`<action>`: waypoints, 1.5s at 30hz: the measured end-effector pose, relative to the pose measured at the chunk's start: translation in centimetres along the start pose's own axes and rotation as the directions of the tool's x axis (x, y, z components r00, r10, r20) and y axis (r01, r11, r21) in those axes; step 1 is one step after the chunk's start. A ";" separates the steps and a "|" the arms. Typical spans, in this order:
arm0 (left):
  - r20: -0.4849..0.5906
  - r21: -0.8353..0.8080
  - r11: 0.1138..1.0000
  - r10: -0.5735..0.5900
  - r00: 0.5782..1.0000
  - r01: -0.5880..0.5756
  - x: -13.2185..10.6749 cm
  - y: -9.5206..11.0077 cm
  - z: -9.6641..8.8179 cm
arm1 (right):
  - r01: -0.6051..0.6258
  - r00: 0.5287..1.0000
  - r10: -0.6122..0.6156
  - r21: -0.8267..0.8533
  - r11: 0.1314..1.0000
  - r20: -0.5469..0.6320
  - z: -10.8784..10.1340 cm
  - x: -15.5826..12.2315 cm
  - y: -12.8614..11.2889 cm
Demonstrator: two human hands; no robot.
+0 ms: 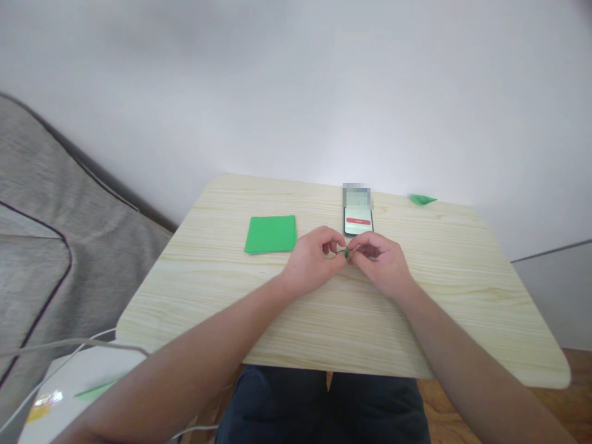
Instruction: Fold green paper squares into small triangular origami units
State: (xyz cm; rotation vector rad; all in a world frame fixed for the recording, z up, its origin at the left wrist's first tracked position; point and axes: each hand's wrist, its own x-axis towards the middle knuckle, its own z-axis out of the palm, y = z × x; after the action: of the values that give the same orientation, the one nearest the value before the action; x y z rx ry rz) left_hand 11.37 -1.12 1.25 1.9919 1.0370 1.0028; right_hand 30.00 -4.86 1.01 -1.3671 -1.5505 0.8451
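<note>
Over the middle of the table, my left hand (pixel 311 259) and my right hand (pixel 383 262) meet, fingertips pinched together. Between them is a small piece of green paper (pixel 346 253), mostly hidden by the fingers, so its folded shape is hard to make out. Both hands grip it. Left of my left hand lies a stack of green paper (pixel 271 234), its sheets slightly out of line. Just beyond the fingertips a phone (pixel 357 216) lies face up with its screen lit.
A folded green paper piece (pixel 422 200) rests at the table's back right, near the wall. The pale wooden table (pixel 462 296) has rounded corners. Grey fabric furniture (pixel 92 185) stands at the left. White cables (pixel 92 342) cross a white surface at lower left, holding another green piece (pixel 95 390).
</note>
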 end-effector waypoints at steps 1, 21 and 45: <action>0.000 0.007 1.000 -0.001 1.000 0.001 0.0 0.0 0.0 | 0.011 1.000 -0.011 -0.011 1.000 0.003 0.0 0.0 0.0; -0.018 0.044 0.997 -0.070 0.997 0.070 -0.1 0.0 0.2 | 0.191 0.981 -0.185 -0.171 0.967 0.052 0.2 -0.3 -0.5; 0.001 0.034 0.995 -0.090 0.996 0.090 0.1 -0.6 0.0 | 0.188 0.982 -0.185 0.085 0.979 -0.045 0.0 -0.1 -0.5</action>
State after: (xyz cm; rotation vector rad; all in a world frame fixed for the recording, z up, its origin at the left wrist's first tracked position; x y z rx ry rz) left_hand 11.20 -0.75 0.77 1.9545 1.1385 0.9407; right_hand 29.84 -5.05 1.41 -1.1476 -1.5668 0.7595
